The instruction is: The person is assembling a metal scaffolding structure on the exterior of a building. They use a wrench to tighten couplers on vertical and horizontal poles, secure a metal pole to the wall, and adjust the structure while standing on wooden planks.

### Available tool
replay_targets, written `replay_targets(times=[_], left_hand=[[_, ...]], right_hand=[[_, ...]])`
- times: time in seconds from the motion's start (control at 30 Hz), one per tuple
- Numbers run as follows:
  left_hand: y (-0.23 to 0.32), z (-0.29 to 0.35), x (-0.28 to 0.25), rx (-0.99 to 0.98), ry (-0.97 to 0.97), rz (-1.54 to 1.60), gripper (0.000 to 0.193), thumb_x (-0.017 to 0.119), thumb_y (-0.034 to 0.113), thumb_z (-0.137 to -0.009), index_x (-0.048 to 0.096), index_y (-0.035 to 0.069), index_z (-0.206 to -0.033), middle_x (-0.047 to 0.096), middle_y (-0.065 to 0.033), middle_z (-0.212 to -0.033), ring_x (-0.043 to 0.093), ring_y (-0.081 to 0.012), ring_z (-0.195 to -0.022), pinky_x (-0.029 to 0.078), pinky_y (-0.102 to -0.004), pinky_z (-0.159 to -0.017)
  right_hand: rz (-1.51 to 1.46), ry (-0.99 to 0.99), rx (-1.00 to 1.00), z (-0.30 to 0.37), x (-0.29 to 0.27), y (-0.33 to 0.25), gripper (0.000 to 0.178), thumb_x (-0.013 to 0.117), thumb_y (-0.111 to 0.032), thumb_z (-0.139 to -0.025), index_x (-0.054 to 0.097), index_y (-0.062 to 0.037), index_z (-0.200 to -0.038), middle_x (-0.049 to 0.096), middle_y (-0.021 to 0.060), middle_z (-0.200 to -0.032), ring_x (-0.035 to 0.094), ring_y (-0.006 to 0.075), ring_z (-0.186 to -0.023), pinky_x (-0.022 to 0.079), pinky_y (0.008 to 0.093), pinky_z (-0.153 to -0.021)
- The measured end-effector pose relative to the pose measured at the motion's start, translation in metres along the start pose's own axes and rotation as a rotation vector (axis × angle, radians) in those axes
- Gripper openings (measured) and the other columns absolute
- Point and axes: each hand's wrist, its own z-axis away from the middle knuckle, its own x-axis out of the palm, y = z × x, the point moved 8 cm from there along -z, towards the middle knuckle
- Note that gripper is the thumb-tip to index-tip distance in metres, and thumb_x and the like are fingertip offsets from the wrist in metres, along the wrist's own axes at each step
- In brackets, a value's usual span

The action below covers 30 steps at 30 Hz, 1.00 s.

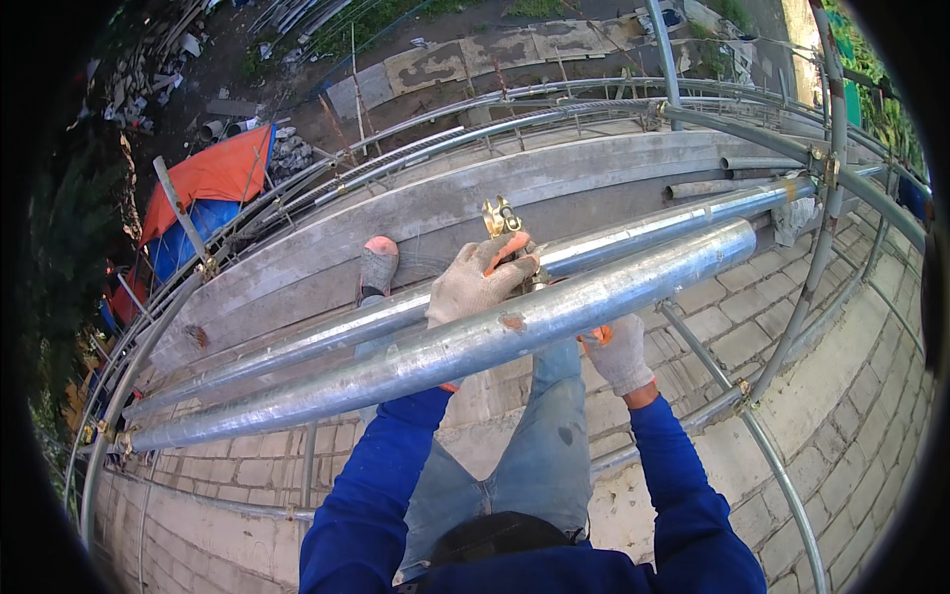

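Two silver scaffold pipes cross in front of me: a near pipe (515, 322) and a far pipe (604, 241) just beyond it. My left hand (475, 282), in a pale work glove with orange-coated fingertips, reaches under the near pipe and is closed around a brass-coloured scaffold clamp (502, 217) at the far pipe. The clamp's bolted end sticks up past my fingers; the rest is partly covered. My right hand (620, 353), gloved alike, is just below the near pipe with its fingers curled. The pipe's edge hides its fingertips and whatever they may hold.
Scaffold uprights (829, 188) and rails surround me, with diagonal tubes (782, 485) at right. Long grey planks (554, 163) lie beyond the pipes, beside short loose pipes (727, 186). A block wall (841, 445) runs along the near right. An orange tarp (213, 178) is below left.
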Motion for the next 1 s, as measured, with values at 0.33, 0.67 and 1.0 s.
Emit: replay_targets(times=[0.33,0.67,1.0], left_hand=[[-0.002,-0.003,0.005,0.058,-0.044,-0.004,0.048,0.075,0.045,-0.082,0.070,0.025,-0.125,0.053,-0.0049,-0.149,0.056,-0.0311,-0.129,0.050,-0.0425,-0.108],[-0.019,-0.004,0.011,-0.268,0.017,0.716,0.049,0.076,0.040,-0.080,0.070,0.019,-0.124,0.059,-0.0054,-0.139,0.057,-0.0272,-0.125,0.048,-0.0343,-0.104],[-0.014,0.006,-0.003,-0.413,0.038,1.021,0.052,0.072,0.035,-0.079,0.070,0.005,-0.121,0.069,-0.0108,-0.119,0.068,-0.0222,-0.106,0.052,-0.0323,-0.092]], right_hand=[[-1.204,0.021,0.476,0.052,0.206,0.011,0.011,0.057,-0.013,-0.100,0.058,-0.0040,-0.106,0.059,0.0046,-0.072,0.055,0.0155,-0.057,0.044,0.0320,-0.051],[0.733,0.033,-0.634,-0.067,-0.083,0.014,0.027,0.077,-0.018,-0.084,0.074,-0.0060,-0.109,0.075,0.0145,-0.101,0.073,0.0326,-0.085,0.057,0.0401,-0.075],[-0.896,-0.167,0.272,0.009,0.087,0.036,0.044,0.054,-0.045,-0.104,0.059,-0.0050,-0.087,0.066,0.0065,-0.069,0.062,0.0138,-0.057,0.045,0.0263,-0.050]])
